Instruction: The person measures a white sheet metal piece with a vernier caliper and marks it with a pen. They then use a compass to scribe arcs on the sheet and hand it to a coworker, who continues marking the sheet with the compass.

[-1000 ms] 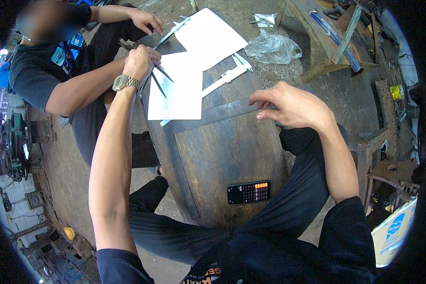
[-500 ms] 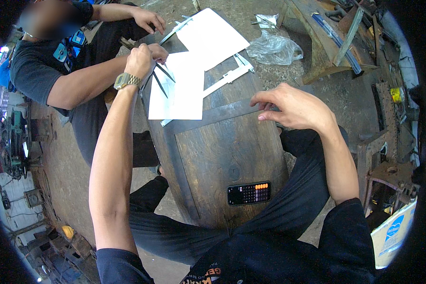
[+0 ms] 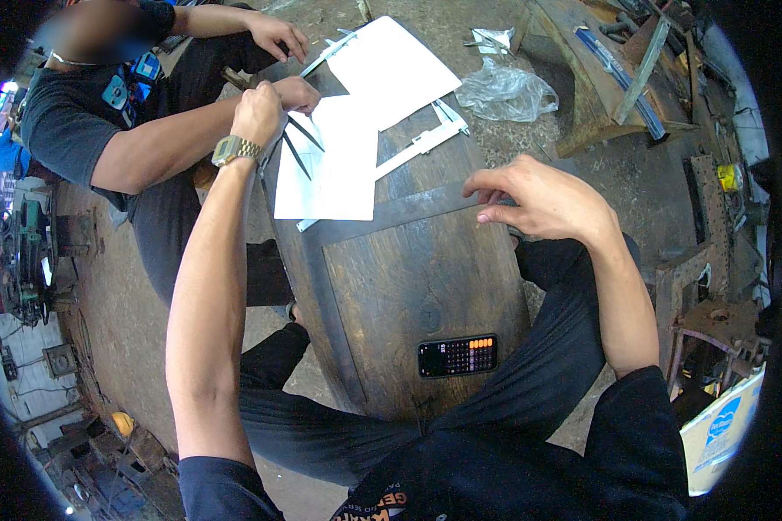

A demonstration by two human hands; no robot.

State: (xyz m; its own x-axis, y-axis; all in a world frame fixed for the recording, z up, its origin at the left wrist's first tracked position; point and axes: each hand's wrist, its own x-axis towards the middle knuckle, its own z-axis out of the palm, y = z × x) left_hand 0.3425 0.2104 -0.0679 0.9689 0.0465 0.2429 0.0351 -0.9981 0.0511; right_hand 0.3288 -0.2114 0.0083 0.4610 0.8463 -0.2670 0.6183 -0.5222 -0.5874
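At the left of the wooden bench [image 3: 408, 278], my left hand [image 3: 258, 115] is closed around a pair of dark two-legged dividers [image 3: 302, 149]. Its slim legs reach out over a white sheet of paper [image 3: 334, 195]; whether the tips touch it I cannot tell. A co-worker's hand [image 3: 295, 94] is close beside mine, over the sheet's upper left corner. My right hand [image 3: 534, 198] hovers by the bench's right edge, fingers loosely bent and apart, holding nothing. Between my hands, a vernier caliper [image 3: 421, 143] lies partly under a second white sheet [image 3: 391, 69].
A phone with a calculator screen [image 3: 457, 355] lies on the near part of the bench. Another caliper [image 3: 328, 52] sticks out by the far sheet, near the co-worker's other hand [image 3: 278, 36]. Beyond the bench are a clear plastic bag [image 3: 508, 89] and a metal frame [image 3: 617, 78].
The whole view has shifted very slightly. My hands, the dividers and the papers keep practically the same places relative to each other.
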